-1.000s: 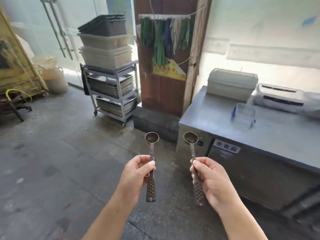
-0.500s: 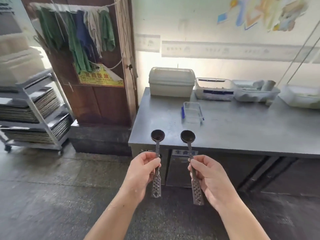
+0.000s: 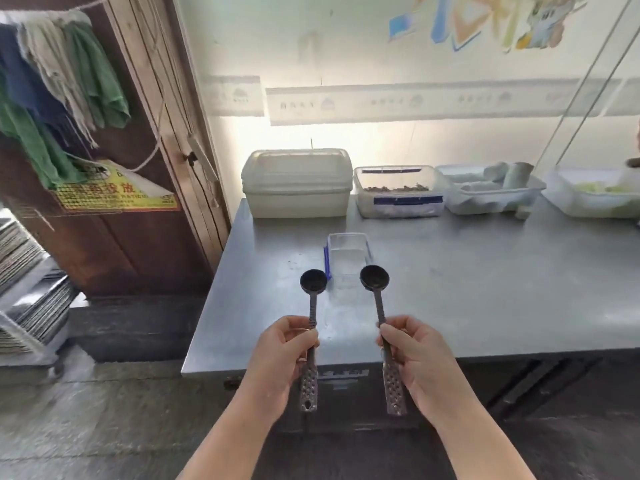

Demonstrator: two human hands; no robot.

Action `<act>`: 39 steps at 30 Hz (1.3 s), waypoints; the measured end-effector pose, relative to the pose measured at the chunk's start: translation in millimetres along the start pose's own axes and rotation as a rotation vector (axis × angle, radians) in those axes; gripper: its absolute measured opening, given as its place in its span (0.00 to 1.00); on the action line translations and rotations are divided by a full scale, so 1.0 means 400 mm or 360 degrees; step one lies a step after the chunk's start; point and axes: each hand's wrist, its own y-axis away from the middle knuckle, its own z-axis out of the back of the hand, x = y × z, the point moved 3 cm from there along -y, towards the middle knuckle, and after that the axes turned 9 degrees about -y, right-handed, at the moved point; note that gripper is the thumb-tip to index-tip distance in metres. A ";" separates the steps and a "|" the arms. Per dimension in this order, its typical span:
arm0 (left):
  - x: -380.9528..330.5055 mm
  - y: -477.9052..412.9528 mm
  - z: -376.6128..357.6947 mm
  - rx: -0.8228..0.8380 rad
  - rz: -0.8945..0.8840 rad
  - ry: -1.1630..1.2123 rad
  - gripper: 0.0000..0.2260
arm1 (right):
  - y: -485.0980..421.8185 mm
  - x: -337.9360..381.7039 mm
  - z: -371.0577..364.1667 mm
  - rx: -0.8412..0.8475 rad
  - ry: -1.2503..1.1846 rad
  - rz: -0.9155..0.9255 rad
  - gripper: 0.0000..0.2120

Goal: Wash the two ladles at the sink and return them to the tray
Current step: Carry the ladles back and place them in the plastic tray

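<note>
- The left hand (image 3: pixel 282 355) is clamped on the left ladle (image 3: pixel 312 308), fingers curled round the mid-handle with the thumb pressed on top.
- That ladle stands nearly upright, its dark bowl at 12 o'clock from the hand and its perforated handle end hanging below the fist.
- The right hand (image 3: pixel 420 362) grips the right ladle (image 3: pixel 376 296) the same way, fingers closed on the handle.
- This ladle leans slightly, bowl toward 11 o'clock from the hand.
- The two ladles are apart, side by side, held above the near edge of the steel table (image 3: pixel 485 289).
- A clear tray (image 3: pixel 347 252) with blue clips sits on the table, showing between and just past the two bowls, at 12 o'clock from the hands.
- Lidded tubs (image 3: pixel 298 183) line the wall at the table's far edge.
- Rags (image 3: pixel 59 95) hang at 10 o'clock.
</note>
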 end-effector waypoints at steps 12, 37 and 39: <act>-0.081 -0.346 -0.171 -0.0130 0.0108 -0.0062 0.08 | -0.420 0.123 0.080 0.0118 0.0031 -0.0125 0.05; 0.005 -0.953 -0.138 0.0139 0.0399 -0.0539 0.07 | -0.949 -0.059 0.088 -0.0219 0.0705 -0.0376 0.03; 0.011 -0.970 -0.150 0.0144 0.0414 -0.0587 0.06 | -0.975 -0.069 0.094 -0.0206 0.0775 -0.0388 0.04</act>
